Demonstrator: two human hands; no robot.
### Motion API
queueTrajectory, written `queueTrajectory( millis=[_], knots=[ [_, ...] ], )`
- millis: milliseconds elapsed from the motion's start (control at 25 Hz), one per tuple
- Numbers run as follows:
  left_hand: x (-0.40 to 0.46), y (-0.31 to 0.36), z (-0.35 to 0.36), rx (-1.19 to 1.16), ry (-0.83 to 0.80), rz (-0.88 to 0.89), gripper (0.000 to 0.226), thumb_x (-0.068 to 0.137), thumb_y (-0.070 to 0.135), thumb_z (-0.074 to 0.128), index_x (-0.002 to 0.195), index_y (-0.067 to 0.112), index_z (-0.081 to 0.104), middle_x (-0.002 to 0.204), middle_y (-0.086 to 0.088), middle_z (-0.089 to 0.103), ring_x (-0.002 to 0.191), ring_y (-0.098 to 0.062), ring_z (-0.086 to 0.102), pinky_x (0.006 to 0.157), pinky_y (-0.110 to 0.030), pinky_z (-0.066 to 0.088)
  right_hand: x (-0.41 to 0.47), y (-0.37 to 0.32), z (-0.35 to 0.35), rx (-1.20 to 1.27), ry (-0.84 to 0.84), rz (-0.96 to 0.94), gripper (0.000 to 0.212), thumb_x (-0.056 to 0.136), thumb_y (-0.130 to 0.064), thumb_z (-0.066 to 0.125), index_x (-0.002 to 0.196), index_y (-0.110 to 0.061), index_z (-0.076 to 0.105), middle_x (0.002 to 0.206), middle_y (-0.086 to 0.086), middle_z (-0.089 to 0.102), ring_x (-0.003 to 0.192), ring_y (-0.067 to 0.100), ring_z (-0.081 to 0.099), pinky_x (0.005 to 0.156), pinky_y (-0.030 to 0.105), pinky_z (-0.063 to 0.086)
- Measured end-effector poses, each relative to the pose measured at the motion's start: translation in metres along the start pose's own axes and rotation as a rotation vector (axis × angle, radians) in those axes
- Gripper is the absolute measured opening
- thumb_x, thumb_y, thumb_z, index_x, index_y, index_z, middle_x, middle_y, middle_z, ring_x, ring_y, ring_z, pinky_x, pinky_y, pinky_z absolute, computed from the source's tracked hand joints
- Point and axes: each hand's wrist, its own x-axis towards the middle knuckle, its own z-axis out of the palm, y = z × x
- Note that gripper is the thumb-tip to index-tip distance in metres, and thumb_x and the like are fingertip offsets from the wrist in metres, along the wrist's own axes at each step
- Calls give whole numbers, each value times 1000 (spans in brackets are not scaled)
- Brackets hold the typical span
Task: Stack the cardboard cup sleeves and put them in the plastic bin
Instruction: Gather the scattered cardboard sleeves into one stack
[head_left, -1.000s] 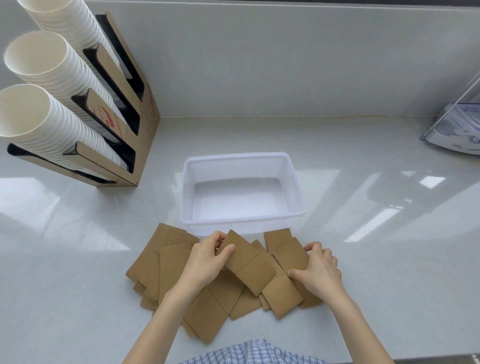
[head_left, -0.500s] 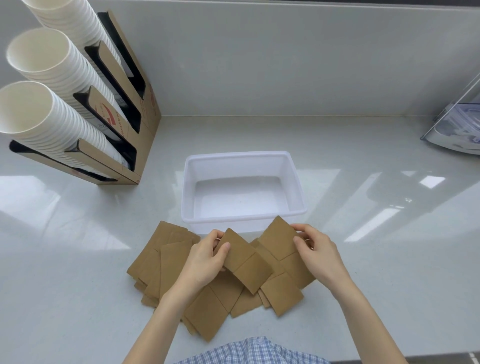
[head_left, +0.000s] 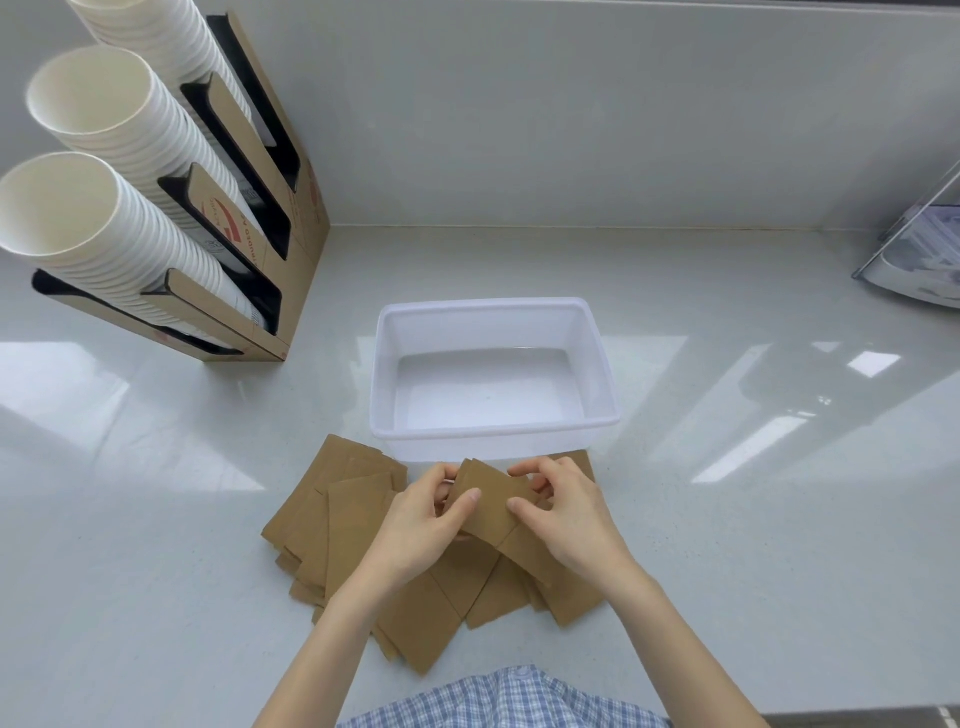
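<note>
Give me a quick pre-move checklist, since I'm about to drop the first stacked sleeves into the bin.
1. Bin holds nothing yet: ok.
2. Both hands grip the held sleeves, left hand and right hand: ok.
3. Held sleeves squared edge to edge: cannot tell, fingers cover the ends.
4. Path to the bin, just beyond the hands, unblocked: ok.
5. All sleeves gathered: not ok, loose sleeves lie fanned on the counter.

The top cup stack runs off the upper edge. A clear container at far right is cut by the frame, its contents blurred. Both hands cover several sleeves; the holder's print is unreadable.
</note>
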Motion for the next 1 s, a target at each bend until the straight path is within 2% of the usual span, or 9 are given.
queueTrajectory(
  millis=[240,280,360,440,520,640,800,1000],
  knots=[
    [-3,-3,-2,37,34,22,13,88,13,51,98,21,54,89,6,69,82,-7,64,57,-16,54,-2,6,1,9,19,15,23,86,-29,54,107,-25,58,88,-13,45,78,-2,50,65,7,39],
    [-4,-4,-4,35,44,20,13,88,13,50,98,21,53,89,7,68,83,-7,64,57,-16,54,-3,10,-2,3,25,37,26,86,-30,54,111,-23,57,92,-11,47,80,-1,51,69,9,40],
    [-5,-7,-10,21,78,10,14,89,12,50,98,23,52,90,6,67,86,-8,63,57,-15,54,-7,18,-7,-79,2,112,37,84,-32,56,119,-22,50,108,-4,50,92,8,54,82,22,46],
    [-6,-9,-16,9,115,-4,14,89,12,50,98,22,52,91,4,67,86,-9,63,57,-14,53,-11,24,-6,-225,-78,210,55,80,-38,61,127,-20,39,122,2,43,112,18,48,90,32,43],
    [-6,-11,-20,7,140,-13,13,88,13,50,97,22,52,91,4,67,86,-8,63,55,-13,53,-15,26,-1,-358,-140,256,68,75,-42,66,128,-16,32,128,5,36,120,23,40,93,34,40],
    [-7,-13,-25,14,166,-25,11,88,14,50,93,24,52,93,3,67,86,-7,62,56,-13,53,-17,27,6,-418,-114,261,62,73,-39,69,118,-12,36,124,7,36,116,24,40,92,34,41],
    [-8,-16,-29,35,185,-41,10,89,17,50,97,22,52,97,2,67,89,-9,63,59,-15,55,-16,29,1,-299,-61,275,50,77,-31,67,112,-14,37,117,3,44,106,21,47,76,28,37],
    [-8,-18,-33,43,204,-44,9,89,18,49,95,24,51,96,3,66,87,-9,63,58,-14,55,-16,33,-11,-70,19,249,27,84,-17,59,105,-17,42,104,-2,50,97,18,51,77,28,40]
  ],
)
